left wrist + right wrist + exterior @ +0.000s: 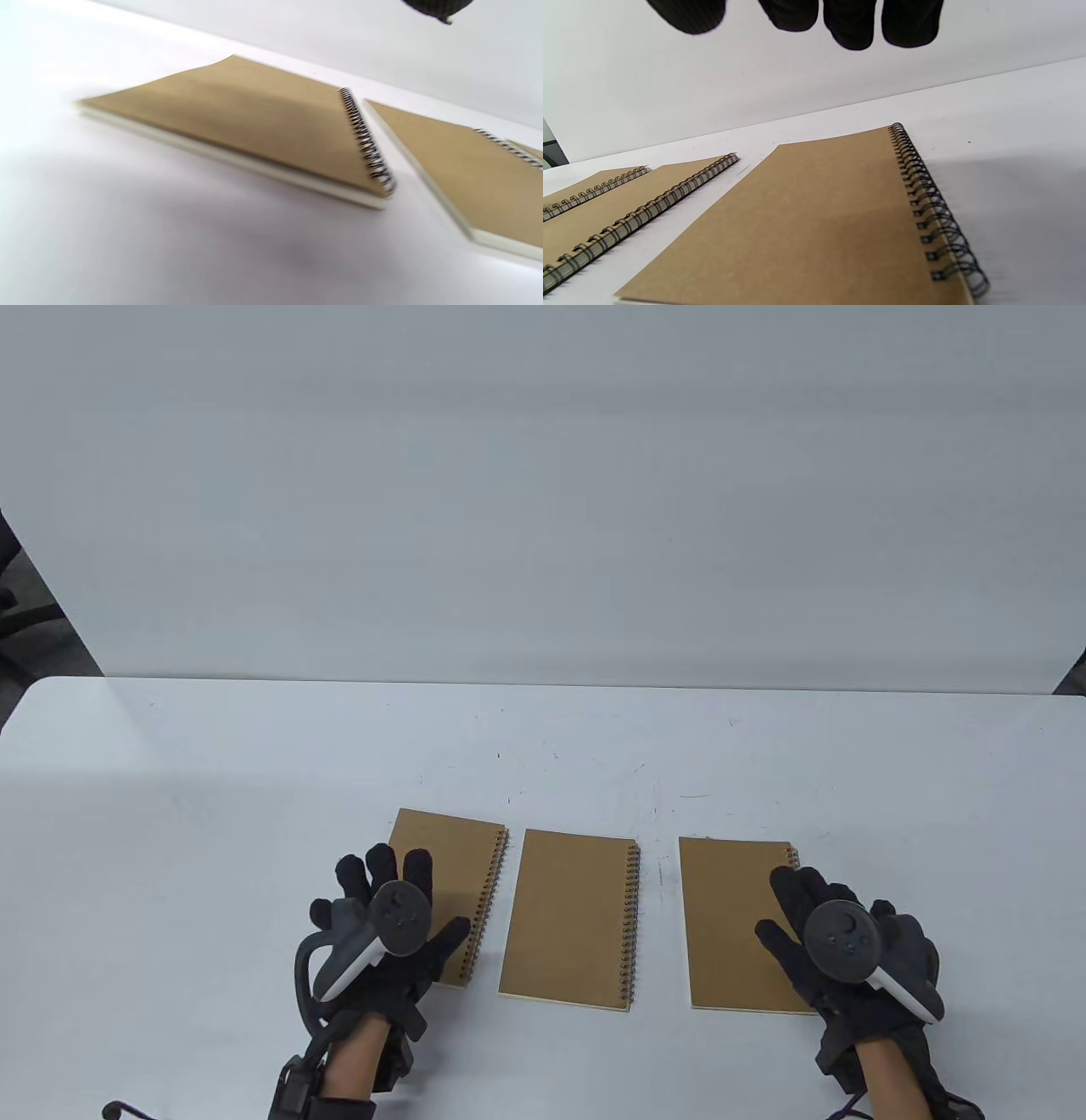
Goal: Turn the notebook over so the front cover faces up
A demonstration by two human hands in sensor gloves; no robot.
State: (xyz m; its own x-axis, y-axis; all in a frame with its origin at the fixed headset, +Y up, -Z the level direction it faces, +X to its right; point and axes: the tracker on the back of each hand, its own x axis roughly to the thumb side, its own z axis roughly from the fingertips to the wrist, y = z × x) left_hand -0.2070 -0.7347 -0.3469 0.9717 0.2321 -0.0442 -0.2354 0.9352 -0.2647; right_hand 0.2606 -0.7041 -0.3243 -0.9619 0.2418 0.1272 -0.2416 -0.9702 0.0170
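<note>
Three brown spiral notebooks lie flat in a row on the white table, spirals on their right sides. My left hand (386, 899) hovers with fingers spread over the left notebook (458, 848), holding nothing. In the left wrist view this notebook (254, 123) is blurred and only one fingertip (437, 6) shows. My right hand (814, 916) is open over the right side of the right notebook (730, 916). In the right wrist view the fingers (848, 25) hang above this notebook (814, 220) without touching it. The middle notebook (568, 916) lies untouched.
A white wall panel (543, 492) stands behind the table's far edge. The white table (543, 746) stretches bare beyond the notebooks. Narrow gaps separate the notebooks. The middle notebook also shows in the left wrist view (466, 169) and the right wrist view (628, 203).
</note>
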